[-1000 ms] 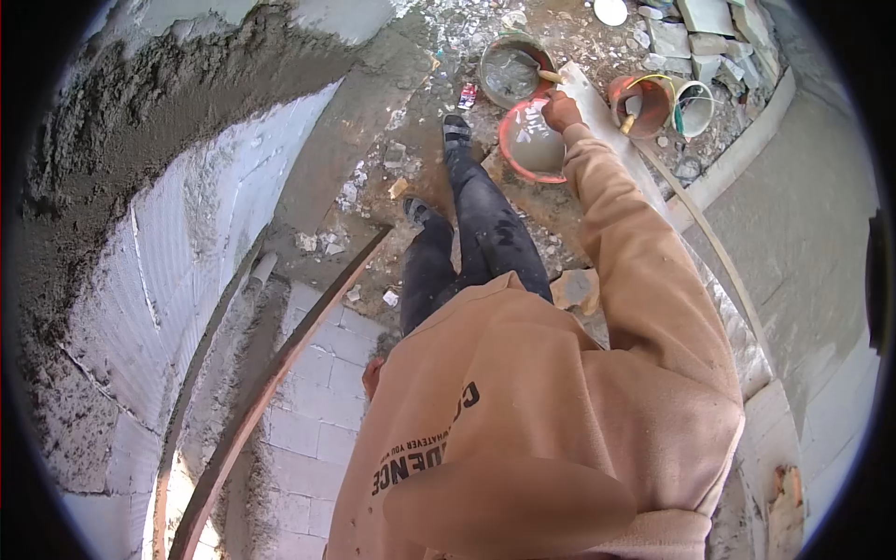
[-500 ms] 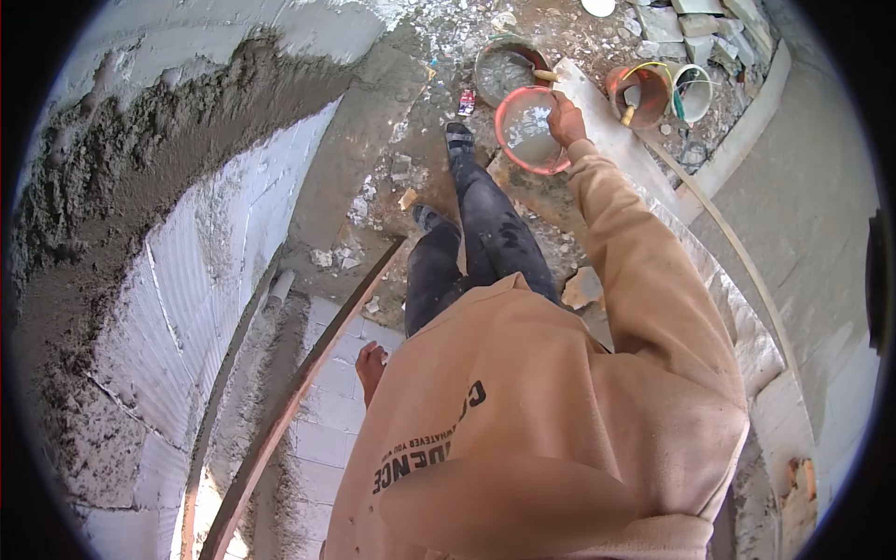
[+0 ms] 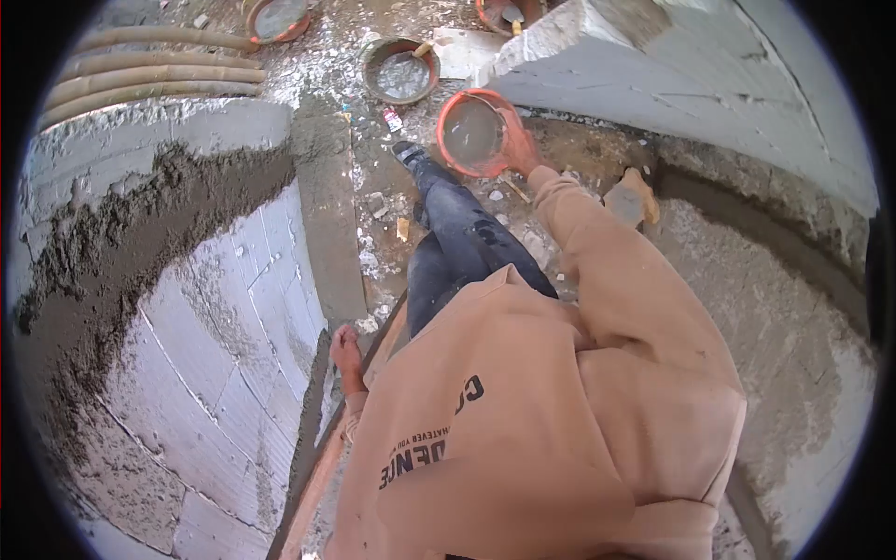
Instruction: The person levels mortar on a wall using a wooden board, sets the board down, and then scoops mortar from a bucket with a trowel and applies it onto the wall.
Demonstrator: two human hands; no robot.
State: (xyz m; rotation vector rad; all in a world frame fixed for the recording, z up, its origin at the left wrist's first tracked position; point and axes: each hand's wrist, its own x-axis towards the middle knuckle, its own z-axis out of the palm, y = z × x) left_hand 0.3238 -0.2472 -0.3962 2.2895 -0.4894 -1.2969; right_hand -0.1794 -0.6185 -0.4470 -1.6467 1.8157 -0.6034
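My right hand [image 3: 519,151] grips the rim and side of an orange bucket [image 3: 452,157] at the upper middle. Grey, murky liquid lies inside it. The bucket is held out in front of my legs. My left hand [image 3: 346,357] hangs low on the left with its fingers loosely curled and no object visible in them. It is close to a reddish-brown plank [image 3: 315,481] and the white block wall [image 3: 247,308]. Just past the orange bucket, a dark bucket [image 3: 372,82] holds grey mix and a wooden-handled tool [image 3: 423,49].
Wet grey mortar [image 3: 89,341] coats the wall on the left. Bamboo poles [image 3: 168,75] lie at the upper left, near another bucket [image 3: 277,35]. A raised block wall [image 3: 653,70] stands at upper right. Broken stone [image 3: 631,200] and rubble litter the ground.
My view has shifted as my body moved. The raised wall at upper right and the bamboo poles have come into view. The orange bucket stays in my right hand. My left hand shows more fully.
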